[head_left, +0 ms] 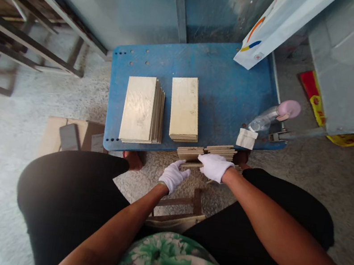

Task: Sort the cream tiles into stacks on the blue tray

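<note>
Two piles of thin, pale rectangular boards, a fanned left pile [138,109] and a neater right pile [185,107], lie on a blue table [161,62]. Below its front edge, more boards are stacked edge-on in a low stack [221,151]. My right hand [214,167], in a white glove, grips a thin board [192,165] in front of this stack. At the board's left end is my left hand [172,177], also gloved, its thumb apart from its fingers and its fingertips touching the board. The right fingertips are partly hidden.
A clear bottle with a pink lid [288,109] and a folded white cloth [247,139] occupy the table's right side. Behind stands a white paper bag [264,34]. A cardboard piece [53,130] lies on the floor at left. A wooden stool [180,214] shows between my legs.
</note>
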Demonstrator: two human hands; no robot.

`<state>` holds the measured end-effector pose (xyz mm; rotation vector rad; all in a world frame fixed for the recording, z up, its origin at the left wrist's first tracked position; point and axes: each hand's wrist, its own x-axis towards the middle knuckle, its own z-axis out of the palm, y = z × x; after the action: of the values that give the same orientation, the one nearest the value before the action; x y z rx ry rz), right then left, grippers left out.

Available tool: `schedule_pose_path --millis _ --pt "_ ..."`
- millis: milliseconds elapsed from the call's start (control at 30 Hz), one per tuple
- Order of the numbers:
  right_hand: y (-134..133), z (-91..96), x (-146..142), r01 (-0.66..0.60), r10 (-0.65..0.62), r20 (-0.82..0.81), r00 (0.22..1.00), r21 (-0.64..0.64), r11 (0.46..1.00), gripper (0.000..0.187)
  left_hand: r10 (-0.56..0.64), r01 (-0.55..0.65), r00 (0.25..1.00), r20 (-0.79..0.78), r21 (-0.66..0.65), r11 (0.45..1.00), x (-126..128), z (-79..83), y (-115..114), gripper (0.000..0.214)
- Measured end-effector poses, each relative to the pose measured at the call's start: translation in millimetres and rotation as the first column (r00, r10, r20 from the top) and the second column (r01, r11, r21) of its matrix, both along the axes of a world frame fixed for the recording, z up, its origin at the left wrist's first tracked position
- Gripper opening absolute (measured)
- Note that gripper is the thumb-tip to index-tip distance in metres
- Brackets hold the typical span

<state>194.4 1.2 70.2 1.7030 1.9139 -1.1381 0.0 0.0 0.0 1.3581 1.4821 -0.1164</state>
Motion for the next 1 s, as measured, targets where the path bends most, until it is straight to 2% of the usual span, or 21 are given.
schedule_pose_path --millis 100,200,300,500,667,767,867,933,967,1000 --pt "2.0 2.7 0.5 -0.006 0.006 -0.004 1.0 -0.022 1.0 0.034 -0.076 0.08 0.995 -0.069 0.044 0.996 -4.4 2.7 1.6 0.052" --pt "7.0 7.4 3.5 0.017 -0.017 -0.011 1.0 -0.05 0.999 0.033 -0.092 0.095 0.994 -0.061 0.05 0.994 -6.9 0.7 4.6 0.04" --pt "14.0 12.5 8.3 0.065 -0.065 0.003 0.998 -0.025 0.998 0.033 -0.119 0.12 0.992 -0.027 0.025 0.992 -7.3 -2.9 6.1 0.029" --pt "24.7 21.3 15.7 0.109 -0.111 0.044 0.993 0.039 0.993 0.034 -0.149 0.149 0.988 0.038 0.002 0.989 -6.6 -3.9 4.2 0.029" --pt "22.4 16.8 21.1 0.094 -0.094 0.021 0.995 0.032 0.995 0.03 -0.168 0.168 0.986 0.005 -0.04 0.985 -7.7 3.1 23.3 0.016" --pt "18.4 13.8 22.7 0.051 -0.051 -0.003 0.999 -0.005 0.999 0.027 -0.191 0.189 0.981 -0.041 -0.055 0.98 -16.9 19.9 44.1 0.009" --pt "16.5 19.0 19.5 0.021 -0.022 -0.086 0.996 -0.019 1.0 0.026 -0.193 0.189 0.979 -0.062 -0.056 0.98 -33.4 51.8 63.0 0.024" --pt "16.6 26.6 15.5 0.036 -0.037 -0.149 0.988 -0.013 0.999 0.029 -0.101 0.109 0.993 0.061 -0.153 0.982 -45.9 79.0 73.0 0.017" --pt "16.8 30.9 13.6 0.05 -0.053 -0.19 0.98 -0.022 0.999 0.031 -0.014 0.043 0.992 0.129 -0.221 0.974 -51.9 93.1 77.4 0.013" --pt "17.0 34.9 11.9 0.095 -0.098 -0.231 0.968 -0.027 0.995 0.033 0.123 -0.077 0.978 0.165 -0.261 0.962 -57.4 107.1 81.7 0.016"
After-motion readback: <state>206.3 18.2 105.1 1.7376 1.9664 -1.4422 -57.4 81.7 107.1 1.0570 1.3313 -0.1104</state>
